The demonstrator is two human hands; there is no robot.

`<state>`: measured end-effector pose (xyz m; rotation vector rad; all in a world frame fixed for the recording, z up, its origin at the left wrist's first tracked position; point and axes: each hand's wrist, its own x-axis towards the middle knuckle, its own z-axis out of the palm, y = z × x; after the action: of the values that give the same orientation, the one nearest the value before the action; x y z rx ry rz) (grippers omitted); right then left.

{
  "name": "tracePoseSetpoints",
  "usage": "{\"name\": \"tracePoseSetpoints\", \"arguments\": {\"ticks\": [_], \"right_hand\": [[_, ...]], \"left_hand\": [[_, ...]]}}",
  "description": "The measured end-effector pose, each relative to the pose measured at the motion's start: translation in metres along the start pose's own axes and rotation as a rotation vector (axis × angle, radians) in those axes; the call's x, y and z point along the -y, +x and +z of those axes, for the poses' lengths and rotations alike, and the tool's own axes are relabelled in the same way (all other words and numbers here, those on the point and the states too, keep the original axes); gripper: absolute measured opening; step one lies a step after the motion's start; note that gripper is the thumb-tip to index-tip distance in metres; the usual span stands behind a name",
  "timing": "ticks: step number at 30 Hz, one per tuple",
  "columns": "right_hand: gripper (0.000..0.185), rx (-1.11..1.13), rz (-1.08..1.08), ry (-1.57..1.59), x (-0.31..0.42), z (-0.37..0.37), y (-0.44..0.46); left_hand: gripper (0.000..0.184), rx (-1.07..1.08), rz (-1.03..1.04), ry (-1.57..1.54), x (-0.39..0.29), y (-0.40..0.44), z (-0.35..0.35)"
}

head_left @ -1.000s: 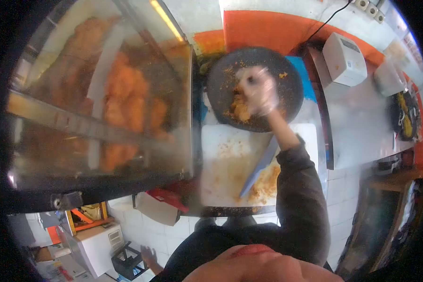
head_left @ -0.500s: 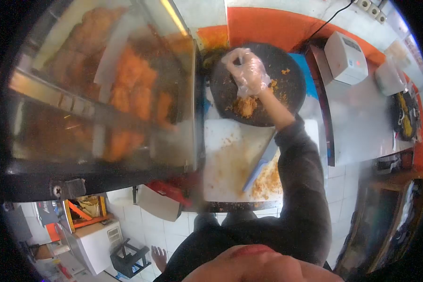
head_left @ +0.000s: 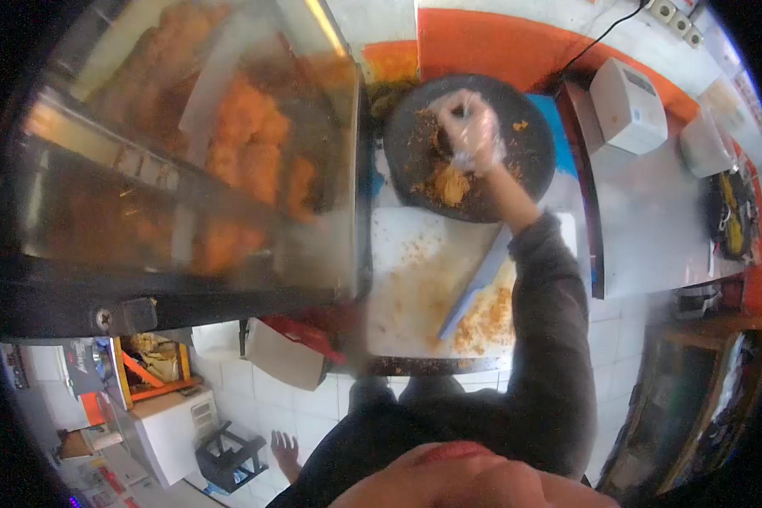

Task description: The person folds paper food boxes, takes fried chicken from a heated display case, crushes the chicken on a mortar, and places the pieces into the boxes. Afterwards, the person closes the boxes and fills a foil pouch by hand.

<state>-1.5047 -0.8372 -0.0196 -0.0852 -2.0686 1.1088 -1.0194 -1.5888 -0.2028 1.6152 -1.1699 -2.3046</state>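
Observation:
My right hand (head_left: 476, 131), in a clear plastic glove, reaches over a wide round black stone mortar (head_left: 411, 173). Its fingers are curled inward with thumb and forefinger making a ring; whatever they hold, if anything, is hidden. Just below the hand, a golden-brown, ragged piece of fried food (head_left: 451, 186) lies in the mortar among crumbs. A blue-handled knife (head_left: 474, 288) rests slantwise on a white cutting board (head_left: 398, 296) strewn with crumbs. Down at the lower left my left hand (head_left: 286, 453) hangs away from the counter, fingers spread and bare.
A glass display case (head_left: 351, 169) with orange-brown fried pieces (head_left: 250, 144) stands close on the left. To the right, a metal counter (head_left: 643, 220) carries a white box-shaped device (head_left: 626, 106) and a plastic tub (head_left: 707, 144). A black stool (head_left: 229, 457) is on the floor, lower left.
My right hand has shifted to the right over the mortar, uncovering crumbs on its left side. The knife stays on the board, and my left hand still hangs down.

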Motion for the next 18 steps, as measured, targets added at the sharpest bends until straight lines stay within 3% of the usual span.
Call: {"name": "tracePoseSetpoints", "arguments": {"ticks": [1, 3, 6, 8, 11, 12, 14, 15, 16, 17, 18], "right_hand": [[0.006, -0.025, 0.017, 0.149, -0.007, 0.004, 0.002], [0.009, -0.162, -0.100, -0.050, 0.037, -0.023, 0.009], [0.012, -0.218, 0.045, 0.055, -0.011, -0.016, -0.021], [0.012, 0.118, 0.091, -0.343, -0.016, -0.030, 0.002], [0.009, -0.149, 0.105, 0.307, 0.021, -0.035, 0.030], [0.009, -0.141, 0.113, 0.298, 0.058, -0.039, 0.024], [0.009, -0.139, 0.090, 0.300, 0.125, -0.052, 0.015], [0.008, -0.106, -0.108, 0.146, 0.097, -0.037, -0.006], [0.006, 0.020, 0.021, -0.045, 0.070, -0.008, -0.048], [0.004, 0.079, 0.172, 0.052, 0.051, 0.007, -0.060], [0.004, 0.159, 0.098, -0.018, 0.059, 0.004, -0.052]], "left_hand": [[0.043, -0.009, 0.005, 0.003, -0.007, -0.005, -0.002], [0.043, 0.184, 0.109, 0.259, -0.006, 0.000, 0.011], [0.044, 0.033, 0.077, 0.142, -0.018, 0.001, 0.029], [0.045, -0.043, 0.044, 0.086, -0.017, -0.008, 0.021], [0.044, -0.104, 0.026, 0.028, -0.011, -0.016, 0.013], [0.044, -0.151, 0.025, 0.037, -0.006, -0.031, 0.030], [0.043, 0.134, 0.103, 0.166, 0.010, -0.027, -0.009], [0.042, 0.264, 0.168, 0.243, 0.013, -0.028, -0.015], [0.042, 0.427, 0.270, 0.389, 0.015, -0.029, -0.022], [0.043, 0.325, 0.191, 0.270, 0.013, -0.028, -0.024], [0.043, 0.248, 0.143, 0.186, 0.015, -0.024, -0.021]]}}
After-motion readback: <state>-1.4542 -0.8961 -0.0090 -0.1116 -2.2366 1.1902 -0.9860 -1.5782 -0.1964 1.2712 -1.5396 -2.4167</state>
